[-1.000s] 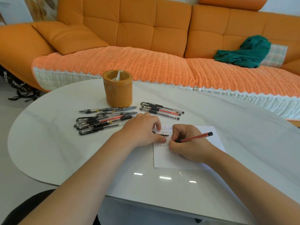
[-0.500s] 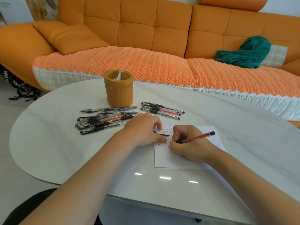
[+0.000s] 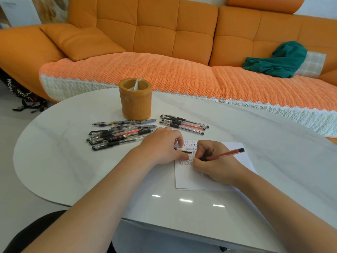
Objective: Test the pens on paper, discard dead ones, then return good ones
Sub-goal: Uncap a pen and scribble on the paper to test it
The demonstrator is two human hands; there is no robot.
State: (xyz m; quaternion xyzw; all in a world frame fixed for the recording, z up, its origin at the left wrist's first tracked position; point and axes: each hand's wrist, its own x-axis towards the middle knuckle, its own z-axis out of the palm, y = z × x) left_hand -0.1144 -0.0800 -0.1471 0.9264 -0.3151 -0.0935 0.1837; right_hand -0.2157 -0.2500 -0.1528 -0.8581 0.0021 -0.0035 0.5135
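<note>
My right hand (image 3: pixel 213 161) grips a red pen (image 3: pixel 226 153) in a writing hold, its tip down on the white paper (image 3: pixel 193 179), which carries rows of small written marks. My left hand (image 3: pixel 162 147) rests on the paper's upper left corner and pinches a clear pen cap (image 3: pixel 183 150) in its fingers. A heap of several pens (image 3: pixel 118 134) lies left of my left hand. A smaller row of pens (image 3: pixel 184 124) lies just beyond the paper. The orange pen holder (image 3: pixel 135 99) stands upright behind both groups.
The white oval table (image 3: pixel 63 157) has its curved edge to the left and front. An orange sofa (image 3: pixel 164 33) with a woven throw runs close behind the table. A green cloth (image 3: pixel 279 59) lies on the sofa at right. A black bag (image 3: pixel 20 92) sits on the floor at far left.
Both hands stay in place on the paper. The red pen shifts only slightly as it writes.
</note>
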